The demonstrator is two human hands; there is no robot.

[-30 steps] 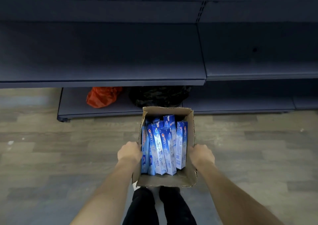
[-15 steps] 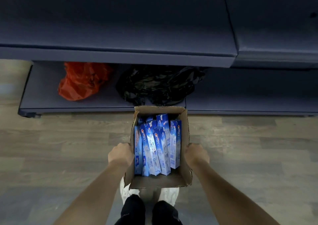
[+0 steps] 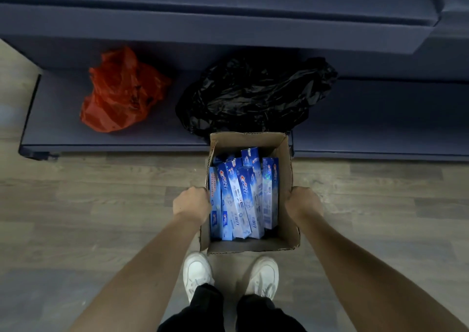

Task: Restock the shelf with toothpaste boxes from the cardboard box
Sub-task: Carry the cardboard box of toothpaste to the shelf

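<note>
At ten o'clock an orange bag (image 3: 121,90) lies on the bottom shelf (image 3: 380,118), a black bag (image 3: 253,95) just right of it at twelve. Dead centre, the left hand (image 3: 192,203) grips the left wall of the cardboard box (image 3: 285,164), toothpaste boxes (image 3: 243,197) leaning inside. The right hand (image 3: 304,202) seems curled round the right wall, its fingers hidden.

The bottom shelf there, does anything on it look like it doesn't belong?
Yes. Two crumpled plastic bags lie on the bottom shelf: an orange bag on the left and a black bag beside it, just behind the cardboard box. They look like litter, not stock.
</note>
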